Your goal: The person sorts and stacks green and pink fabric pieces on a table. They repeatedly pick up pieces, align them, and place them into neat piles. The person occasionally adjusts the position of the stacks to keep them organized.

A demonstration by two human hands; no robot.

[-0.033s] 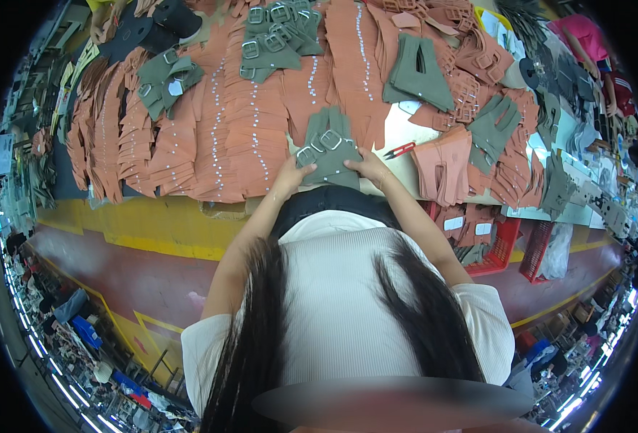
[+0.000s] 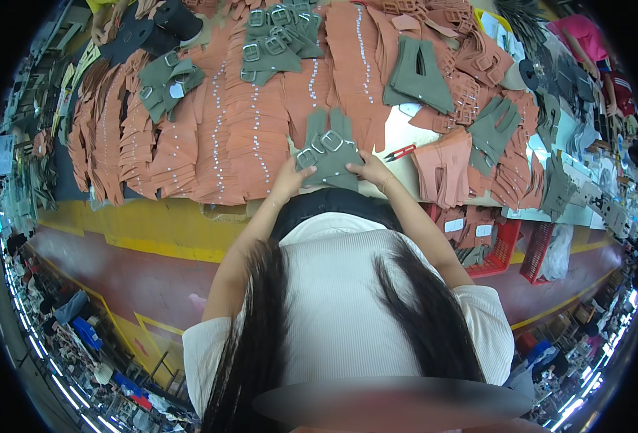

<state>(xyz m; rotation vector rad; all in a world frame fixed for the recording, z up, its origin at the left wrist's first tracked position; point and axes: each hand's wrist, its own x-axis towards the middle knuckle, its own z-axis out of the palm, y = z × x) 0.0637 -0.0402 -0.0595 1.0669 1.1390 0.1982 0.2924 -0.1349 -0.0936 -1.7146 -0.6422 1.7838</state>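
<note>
At the table's near edge, a dark green leather-like piece (image 2: 333, 166) with strap-like strips and silver buckles (image 2: 332, 140) lies between my hands. My left hand (image 2: 291, 177) pinches its left side, thumb on top, close to a buckle. My right hand (image 2: 371, 170) grips the right side the same way, thumb pressed on the green surface. The fingers beneath the piece are hidden. Just right of my right hand are red-handled thread snips (image 2: 400, 152). Overlapping rows of orange-brown cut pieces (image 2: 232, 144) with small white marks spread to the left and beyond.
More buckled green pieces (image 2: 279, 43) lie at the back, with folded green straps (image 2: 418, 76) to their right. A stack of salmon pieces (image 2: 442, 166) sits at the near right. Below the table stands a red crate (image 2: 503, 249). Dark spools (image 2: 146, 36) and another person's hand (image 2: 102, 32) are far left.
The green piece and my hands have shifted very slightly; my grip on it is the same.
</note>
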